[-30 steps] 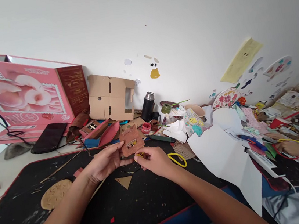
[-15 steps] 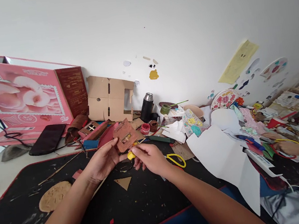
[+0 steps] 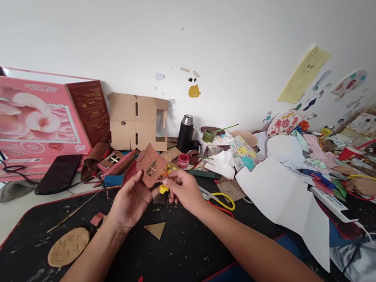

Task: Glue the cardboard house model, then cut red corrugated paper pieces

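Note:
My left hand (image 3: 131, 201) grips the lower left edge of a reddish-brown cardboard piece (image 3: 153, 155) between thumb and fingers. A small window opening with thin light strips across it is cut in the piece, which is held tilted above the black mat. My right hand (image 3: 184, 189) is closed in a pinch by the piece's lower right corner; what its fingertips hold is too small to name. A small yellow object (image 3: 163, 189) shows between the two hands; whether the right fingers touch it I cannot tell. A cardboard triangle (image 3: 156, 230) lies on the mat below.
Yellow-handled scissors (image 3: 224, 200) lie right of my hand. Behind stand a red paint jar (image 3: 183, 160), a black thermos (image 3: 185, 134) and a brown cardboard panel (image 3: 139, 120). A clay disc (image 3: 69, 247) lies left, white paper (image 3: 279, 193) right. Another person's hand (image 3: 364, 186) is at far right.
The cardboard piece has shifted slightly up and left and turned a little, in my left hand. My right hand has moved slightly up, and its fingers have shifted near the yellow object.

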Available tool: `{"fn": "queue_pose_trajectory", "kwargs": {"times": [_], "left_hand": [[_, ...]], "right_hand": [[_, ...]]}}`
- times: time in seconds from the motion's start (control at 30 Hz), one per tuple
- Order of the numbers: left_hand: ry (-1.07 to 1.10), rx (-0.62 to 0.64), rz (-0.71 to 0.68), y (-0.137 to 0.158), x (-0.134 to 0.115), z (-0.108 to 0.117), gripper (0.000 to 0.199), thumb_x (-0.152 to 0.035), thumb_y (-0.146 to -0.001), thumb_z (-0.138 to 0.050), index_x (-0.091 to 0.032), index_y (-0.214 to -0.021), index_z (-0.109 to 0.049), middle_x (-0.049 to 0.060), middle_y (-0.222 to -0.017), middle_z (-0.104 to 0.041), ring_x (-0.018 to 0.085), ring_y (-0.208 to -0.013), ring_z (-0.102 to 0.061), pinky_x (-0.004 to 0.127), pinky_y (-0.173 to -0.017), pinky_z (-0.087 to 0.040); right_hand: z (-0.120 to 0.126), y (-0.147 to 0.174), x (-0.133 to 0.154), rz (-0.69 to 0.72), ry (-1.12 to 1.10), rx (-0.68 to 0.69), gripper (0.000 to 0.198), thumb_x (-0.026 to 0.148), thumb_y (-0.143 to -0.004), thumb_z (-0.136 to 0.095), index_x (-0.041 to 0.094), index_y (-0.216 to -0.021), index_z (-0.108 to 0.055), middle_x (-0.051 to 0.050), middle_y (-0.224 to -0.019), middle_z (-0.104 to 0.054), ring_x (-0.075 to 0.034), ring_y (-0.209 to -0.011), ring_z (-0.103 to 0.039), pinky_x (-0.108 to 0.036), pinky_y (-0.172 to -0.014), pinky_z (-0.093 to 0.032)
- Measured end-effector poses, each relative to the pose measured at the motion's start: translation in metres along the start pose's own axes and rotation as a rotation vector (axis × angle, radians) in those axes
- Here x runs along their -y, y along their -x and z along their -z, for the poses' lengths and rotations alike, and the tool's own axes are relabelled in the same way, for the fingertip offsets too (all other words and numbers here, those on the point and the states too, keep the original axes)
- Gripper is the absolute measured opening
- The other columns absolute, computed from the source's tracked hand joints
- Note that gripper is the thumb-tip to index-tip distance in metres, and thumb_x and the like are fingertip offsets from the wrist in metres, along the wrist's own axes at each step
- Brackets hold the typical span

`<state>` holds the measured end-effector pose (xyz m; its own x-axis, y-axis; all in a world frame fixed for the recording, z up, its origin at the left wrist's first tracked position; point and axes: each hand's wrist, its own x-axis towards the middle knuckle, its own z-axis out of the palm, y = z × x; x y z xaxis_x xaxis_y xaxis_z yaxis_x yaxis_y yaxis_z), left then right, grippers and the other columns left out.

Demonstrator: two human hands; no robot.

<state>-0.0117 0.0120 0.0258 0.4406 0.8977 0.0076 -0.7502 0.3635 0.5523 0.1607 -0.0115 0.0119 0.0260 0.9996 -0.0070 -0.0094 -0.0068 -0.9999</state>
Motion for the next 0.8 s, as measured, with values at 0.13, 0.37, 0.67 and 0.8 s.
{"fn": "queue_pose_trajectory", "kwargs": {"times": [0.13, 0.37, 0.67, 0.8], "left_hand": [[0.023, -0.009, -0.046, 0.002, -0.003, -0.004, 0.03, -0.026, -0.099, -0.066, -0.02, -0.126, -0.079, 0.01, -0.12, -0.085, 0.027, -0.095, -0.081, 0.045, -0.097, -0.065], [0.066, -0.087, -0.099, 0.002, -0.005, -0.003, 0.019, -0.024, -0.098, -0.067, -0.021, -0.11, -0.082, 0.009, -0.102, -0.087, 0.026, -0.09, -0.082, 0.043, -0.097, -0.066], [0.09, -0.135, -0.122, 0.005, -0.008, -0.014, 0.02, -0.021, -0.099, -0.063, -0.02, -0.104, -0.082, 0.007, -0.1, -0.087, 0.023, -0.081, -0.08, 0.039, -0.086, -0.069], [0.079, -0.135, -0.113, 0.006, -0.008, -0.015, 0.02, -0.021, -0.099, -0.063, -0.021, -0.101, -0.082, 0.006, -0.094, -0.086, 0.023, -0.08, -0.079, 0.038, -0.084, -0.069]], "right_hand": [[-0.004, -0.002, 0.003, 0.01, -0.058, 0.0, 0.039, 0.052, -0.08, -0.082, 0.022, -0.092, -0.059, 0.011, -0.049, -0.057, -0.012, -0.037, -0.056, -0.019, -0.034, -0.035], [-0.013, -0.002, 0.006, -0.012, -0.267, -0.038, 0.044, 0.05, -0.076, -0.088, 0.024, -0.087, -0.054, 0.013, -0.048, -0.053, -0.009, -0.035, -0.049, -0.018, -0.034, -0.031], [-0.021, -0.005, 0.004, -0.046, -0.464, -0.042, 0.058, 0.053, -0.068, -0.096, 0.026, -0.083, -0.047, 0.015, -0.049, -0.048, -0.006, -0.035, -0.036, -0.019, -0.037, -0.022], [-0.021, -0.004, 0.002, -0.041, -0.454, -0.041, 0.061, 0.056, -0.069, -0.095, 0.026, -0.081, -0.043, 0.016, -0.049, -0.044, -0.006, -0.035, -0.036, -0.019, -0.037, -0.02]]}}
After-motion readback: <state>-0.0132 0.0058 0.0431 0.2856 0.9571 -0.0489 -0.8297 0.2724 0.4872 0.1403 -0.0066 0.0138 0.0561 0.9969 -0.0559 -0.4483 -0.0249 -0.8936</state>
